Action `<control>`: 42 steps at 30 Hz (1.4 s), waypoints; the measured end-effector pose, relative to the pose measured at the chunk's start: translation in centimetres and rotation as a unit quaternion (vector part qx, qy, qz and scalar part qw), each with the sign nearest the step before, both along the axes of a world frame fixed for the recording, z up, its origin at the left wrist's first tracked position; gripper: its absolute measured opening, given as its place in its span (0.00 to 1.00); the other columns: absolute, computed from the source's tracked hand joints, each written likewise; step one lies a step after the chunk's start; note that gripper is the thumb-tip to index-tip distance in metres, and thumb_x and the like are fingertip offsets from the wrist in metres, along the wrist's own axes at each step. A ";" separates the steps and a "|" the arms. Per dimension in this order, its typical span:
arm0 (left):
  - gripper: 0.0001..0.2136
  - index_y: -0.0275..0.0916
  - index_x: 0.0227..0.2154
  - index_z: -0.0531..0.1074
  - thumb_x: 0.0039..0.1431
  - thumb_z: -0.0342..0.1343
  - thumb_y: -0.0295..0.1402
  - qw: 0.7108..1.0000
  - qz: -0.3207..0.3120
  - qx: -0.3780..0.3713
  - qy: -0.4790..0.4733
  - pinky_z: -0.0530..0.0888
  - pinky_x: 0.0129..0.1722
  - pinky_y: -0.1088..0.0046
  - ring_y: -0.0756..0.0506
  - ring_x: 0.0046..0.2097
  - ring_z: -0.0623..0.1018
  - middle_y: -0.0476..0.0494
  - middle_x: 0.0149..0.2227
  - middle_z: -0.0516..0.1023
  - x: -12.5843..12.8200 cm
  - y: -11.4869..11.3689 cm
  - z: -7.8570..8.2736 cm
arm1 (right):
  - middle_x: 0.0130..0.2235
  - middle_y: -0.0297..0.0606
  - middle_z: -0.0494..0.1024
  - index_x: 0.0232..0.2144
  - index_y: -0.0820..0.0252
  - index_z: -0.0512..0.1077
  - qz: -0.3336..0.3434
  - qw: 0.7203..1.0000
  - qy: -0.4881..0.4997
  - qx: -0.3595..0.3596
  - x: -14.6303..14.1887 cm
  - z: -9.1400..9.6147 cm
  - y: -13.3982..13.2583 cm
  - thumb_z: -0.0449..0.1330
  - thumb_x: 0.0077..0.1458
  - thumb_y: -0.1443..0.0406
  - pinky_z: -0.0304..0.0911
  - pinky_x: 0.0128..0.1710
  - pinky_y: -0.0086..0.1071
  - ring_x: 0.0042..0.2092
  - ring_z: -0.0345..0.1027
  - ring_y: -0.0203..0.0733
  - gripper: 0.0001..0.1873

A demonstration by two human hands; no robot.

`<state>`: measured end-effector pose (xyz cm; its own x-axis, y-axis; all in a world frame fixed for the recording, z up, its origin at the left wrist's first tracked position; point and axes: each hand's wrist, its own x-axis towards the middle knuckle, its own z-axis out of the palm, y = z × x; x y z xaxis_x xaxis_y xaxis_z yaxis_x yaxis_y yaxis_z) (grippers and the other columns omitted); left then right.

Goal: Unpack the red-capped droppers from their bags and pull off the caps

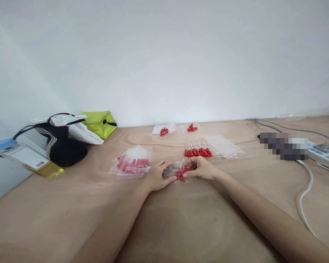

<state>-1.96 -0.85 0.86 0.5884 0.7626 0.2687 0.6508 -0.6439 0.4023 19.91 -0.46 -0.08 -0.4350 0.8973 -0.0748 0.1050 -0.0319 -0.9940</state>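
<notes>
Between my hands, low over the table, is a clear zip bag (170,171) with several red-tipped pieces (180,174) in or at its right end. My left hand (158,176) grips the bag's left side between thumb and fingers. On the right side, my right hand (199,168) is closed on the bag and the red ends; exactly which of them it pinches I cannot tell. Just behind lies a row of pale sticks with red ends (197,148), beside a fan of flat clear zip bags (224,146). To the left, filled bags with red-tipped pieces (134,164) overlap in a pile.
Two small groups of red pieces (163,131) lie on bags near the wall. At left stand a yellow-green bag (97,124), a black cap (68,149) and a bottle of yellow liquid (41,162). A power strip (325,155) and white cable (307,190) lie at right.
</notes>
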 end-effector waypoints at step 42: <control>0.19 0.40 0.43 0.67 0.49 0.54 0.44 1.000 0.006 -0.007 -0.002 0.67 0.42 0.66 0.45 0.41 0.70 0.43 0.38 0.69 -0.1 0.1 -0.2 | 0.26 0.37 0.75 0.22 0.60 0.69 -0.259 0.797 -0.485 0.251 9.4 0.4 3.7 0.58 0.42 0.65 0.56 0.27 0.27 0.27 0.66 0.37 0.03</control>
